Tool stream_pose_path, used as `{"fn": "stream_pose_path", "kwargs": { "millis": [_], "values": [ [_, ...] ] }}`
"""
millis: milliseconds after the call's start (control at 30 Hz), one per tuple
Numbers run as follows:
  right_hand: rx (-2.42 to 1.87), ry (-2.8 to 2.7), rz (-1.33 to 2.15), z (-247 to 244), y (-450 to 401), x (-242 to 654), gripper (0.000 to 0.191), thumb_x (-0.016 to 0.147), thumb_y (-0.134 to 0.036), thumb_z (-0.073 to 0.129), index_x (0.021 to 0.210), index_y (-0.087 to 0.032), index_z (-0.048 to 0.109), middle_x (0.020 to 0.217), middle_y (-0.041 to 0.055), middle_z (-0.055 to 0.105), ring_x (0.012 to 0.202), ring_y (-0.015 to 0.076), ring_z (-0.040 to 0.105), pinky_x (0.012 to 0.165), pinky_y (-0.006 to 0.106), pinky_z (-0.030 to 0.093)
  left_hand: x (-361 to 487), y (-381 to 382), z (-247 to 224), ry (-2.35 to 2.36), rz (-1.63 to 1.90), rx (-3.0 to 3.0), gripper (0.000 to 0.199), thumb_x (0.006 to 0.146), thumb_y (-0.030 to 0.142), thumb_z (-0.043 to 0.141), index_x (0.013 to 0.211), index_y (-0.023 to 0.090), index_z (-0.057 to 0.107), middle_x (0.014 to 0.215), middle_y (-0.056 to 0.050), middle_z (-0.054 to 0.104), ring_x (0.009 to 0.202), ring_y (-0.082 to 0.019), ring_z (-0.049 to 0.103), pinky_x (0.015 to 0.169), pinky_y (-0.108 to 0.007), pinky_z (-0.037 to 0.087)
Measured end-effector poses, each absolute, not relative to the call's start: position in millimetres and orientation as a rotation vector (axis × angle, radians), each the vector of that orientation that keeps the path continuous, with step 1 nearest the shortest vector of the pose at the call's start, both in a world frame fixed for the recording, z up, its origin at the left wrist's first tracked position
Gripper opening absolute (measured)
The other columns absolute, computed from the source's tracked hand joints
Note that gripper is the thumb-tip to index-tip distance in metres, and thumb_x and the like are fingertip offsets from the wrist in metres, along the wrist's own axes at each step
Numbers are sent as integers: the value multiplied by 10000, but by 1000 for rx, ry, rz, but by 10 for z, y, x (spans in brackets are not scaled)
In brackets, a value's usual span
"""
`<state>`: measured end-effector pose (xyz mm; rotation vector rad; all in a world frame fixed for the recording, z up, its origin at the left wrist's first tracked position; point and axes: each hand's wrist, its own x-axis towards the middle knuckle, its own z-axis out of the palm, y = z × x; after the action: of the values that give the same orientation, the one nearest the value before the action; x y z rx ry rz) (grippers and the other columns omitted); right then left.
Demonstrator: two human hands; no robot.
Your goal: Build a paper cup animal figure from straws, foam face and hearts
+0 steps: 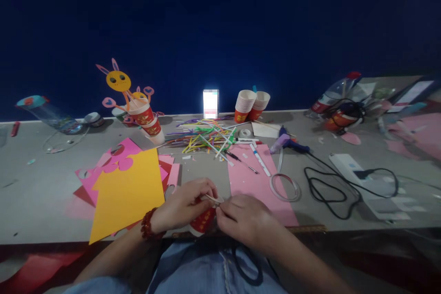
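Observation:
Close to the table's front edge, a red paper cup (204, 221) with gold print is held between my two hands, tilted. My left hand (188, 202), with a dark red bead bracelet (148, 224) at the wrist, has its fingers bent over the cup's rim. On the other side my right hand (243, 218) pinches at the rim with thumb and forefinger. Whether something thin is also between these fingertips, I cannot make out. A yellow paper sheet (132, 193) lies left of my hands, over pink and red sheets. To the right lies a pink sheet (257, 183).
Behind my hands lies a heap of colourful pipe cleaners (210, 138). Stacked paper cups (245, 105) and a lit phone (211, 104) stand farther back. A rabbit-faced cup figure (118, 81) stands left. At right are a glue gun (292, 144), a power strip (347, 170) and looped black cable.

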<state>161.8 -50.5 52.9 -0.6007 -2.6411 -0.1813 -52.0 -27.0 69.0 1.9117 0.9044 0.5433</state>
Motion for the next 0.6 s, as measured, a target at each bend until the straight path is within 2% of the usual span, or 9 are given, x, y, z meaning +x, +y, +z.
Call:
{"fn": "stream_pose_path", "kwargs": {
  "millis": [167, 300, 400, 467, 600],
  "values": [
    [-561, -2755, -210, 556, -528, 1587, 146, 888, -79, 572, 811, -197, 611, 675, 33, 655, 609, 187, 596, 577, 313, 416, -517, -249, 698, 892, 467, 1971, 166, 959, 246, 482, 854, 187, 596, 982, -48, 649, 919, -177, 596, 852, -295, 462],
    [-572, -2694, -158, 540, -491, 1593, 133, 889, -75, 568, 855, -187, 631, 704, 41, 681, 615, 191, 610, 559, 304, 413, -562, -230, 702, 913, 446, 1995, 193, 984, 299, 449, 916, 190, 593, 980, -54, 644, 916, -186, 579, 837, -299, 463],
    [-629, -2582, 64, 501, -444, 1635, 168, 928, -93, 514, 882, -188, 645, 740, 48, 719, 619, 177, 617, 568, 284, 418, -599, -214, 671, 865, 477, 1958, 238, 1008, 350, 415, 956, 194, 587, 1000, -53, 626, 926, -182, 576, 840, -288, 457],
    [-719, -2509, 315, 498, -423, 1682, 215, 940, -131, 480, 859, -213, 662, 717, 18, 725, 607, 160, 619, 570, 260, 421, -605, -199, 637, 819, 496, 1926, 281, 1018, 382, 390, 943, 191, 582, 993, -50, 611, 917, -178, 574, 831, -280, 452],
    [-817, -2396, 709, 602, -412, 1815, 202, 866, -164, 501, 878, -240, 688, 724, -9, 723, 624, 145, 638, 614, 238, 446, -581, -172, 587, 803, 492, 1885, 311, 1018, 404, 384, 891, 187, 566, 944, -40, 584, 874, -171, 553, 797, -273, 439]
  ]
}}
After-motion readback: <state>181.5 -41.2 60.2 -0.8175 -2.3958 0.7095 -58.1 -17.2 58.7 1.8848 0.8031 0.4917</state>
